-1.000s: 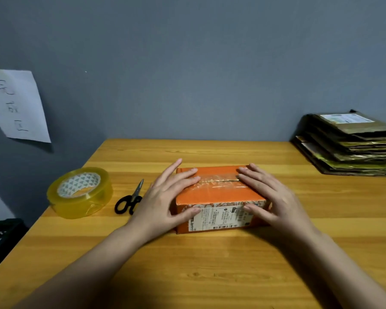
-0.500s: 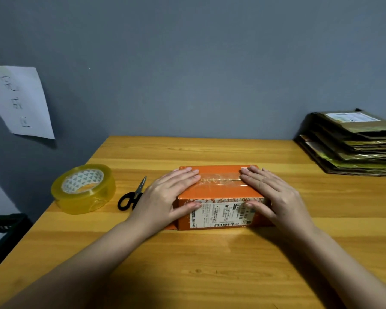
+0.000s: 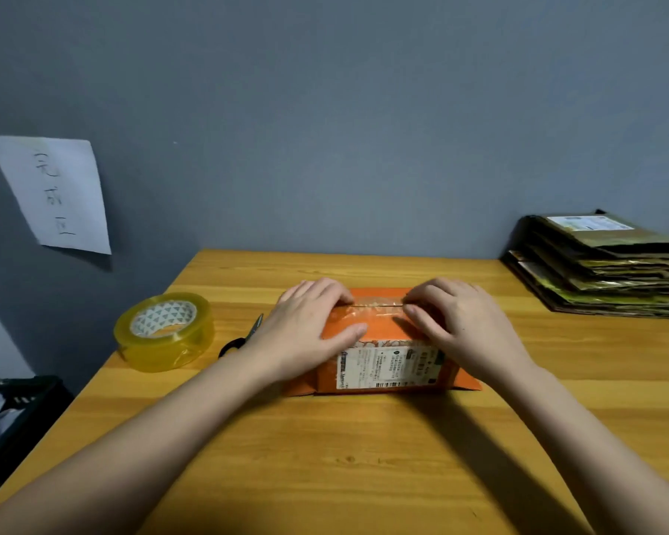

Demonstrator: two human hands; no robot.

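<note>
Centre frame, the taped orange box (image 3: 379, 332) hides its contents; your left hand (image 3: 306, 330) and right hand (image 3: 466, 330) press its top, gripping nothing.

The orange box (image 3: 379, 335) in front of you is matt printed cardboard, with a shiny, wrinkled strip of clear tape (image 3: 377, 310) along its top and a white paper label (image 3: 389, 368) of slight sheen on its near face. It sits on a table (image 3: 364, 457) of smooth, lightly glossy wood grain, near a tape roll (image 3: 164, 337) of glossy, yellowish see-through plastic and scissors (image 3: 252, 329) with bare metal blades and black plastic handles. To your right, the stack of flattened cartons (image 3: 603, 268) is dull brown cardboard with rough edges, and the wall (image 3: 325, 129) is matt grey paint carrying a matt paper sheet (image 3: 55, 195).
</note>
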